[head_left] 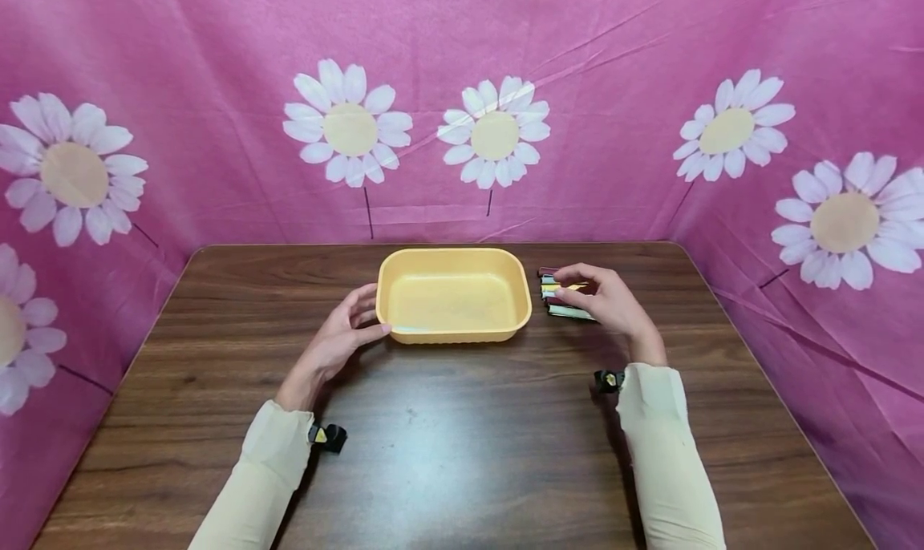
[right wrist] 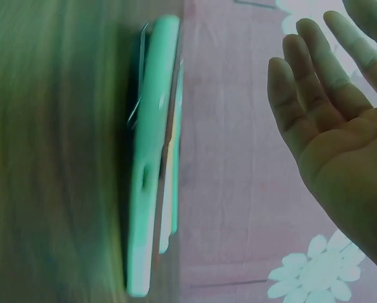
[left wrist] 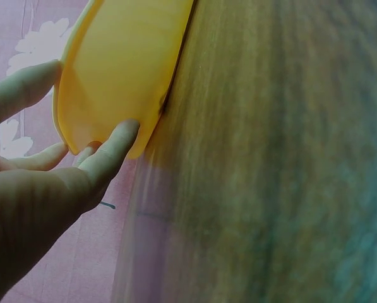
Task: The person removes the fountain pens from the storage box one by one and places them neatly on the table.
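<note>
A yellow rectangular plastic tub (head_left: 455,335) sits upright at the back middle of the table. My left hand (head_left: 337,335) touches its left end, with the thumb at the near corner; in the left wrist view that thumb and the fingers (left wrist: 30,85) lie fairly straight against the tub (left wrist: 122,57). My right hand (head_left: 609,300) hovers over a row of slim coloured sticks (head_left: 570,313) right of the tub, holding nothing. The right wrist view shows its fingers apart from a pale green stick (right wrist: 151,151) with a small slot; their exact kind is unclear.
The dark wood-grain table (head_left: 447,454) reaches back to a pink cloth (head_left: 462,21) with white daisies, which also hangs along both sides. Each wrist carries a small black camera, one on the left (head_left: 328,438) and one on the right (head_left: 609,381).
</note>
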A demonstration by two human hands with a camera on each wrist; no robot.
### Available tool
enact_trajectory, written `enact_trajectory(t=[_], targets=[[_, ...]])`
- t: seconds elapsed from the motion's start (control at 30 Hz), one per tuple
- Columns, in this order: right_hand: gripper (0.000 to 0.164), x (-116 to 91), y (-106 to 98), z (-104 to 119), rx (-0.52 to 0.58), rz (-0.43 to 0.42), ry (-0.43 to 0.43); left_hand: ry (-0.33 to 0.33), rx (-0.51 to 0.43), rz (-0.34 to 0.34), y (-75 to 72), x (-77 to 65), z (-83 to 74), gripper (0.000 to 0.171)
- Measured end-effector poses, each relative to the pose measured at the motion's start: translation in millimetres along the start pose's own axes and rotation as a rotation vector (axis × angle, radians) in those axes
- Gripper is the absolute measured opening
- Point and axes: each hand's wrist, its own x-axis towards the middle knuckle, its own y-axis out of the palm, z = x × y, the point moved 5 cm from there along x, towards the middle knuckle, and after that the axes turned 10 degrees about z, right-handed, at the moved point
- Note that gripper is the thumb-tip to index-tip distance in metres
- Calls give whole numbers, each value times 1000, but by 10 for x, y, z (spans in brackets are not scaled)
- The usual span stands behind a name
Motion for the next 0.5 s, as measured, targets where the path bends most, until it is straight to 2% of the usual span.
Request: enact_trajectory(t=[0.27,0.5], targets=[[27,106,152,433,-3,47,-53,6,0,-3,-4,-1,-23,78],[30,289,357,274,32,69,-69,-1,-7,0,-6,-1,-7,79]])
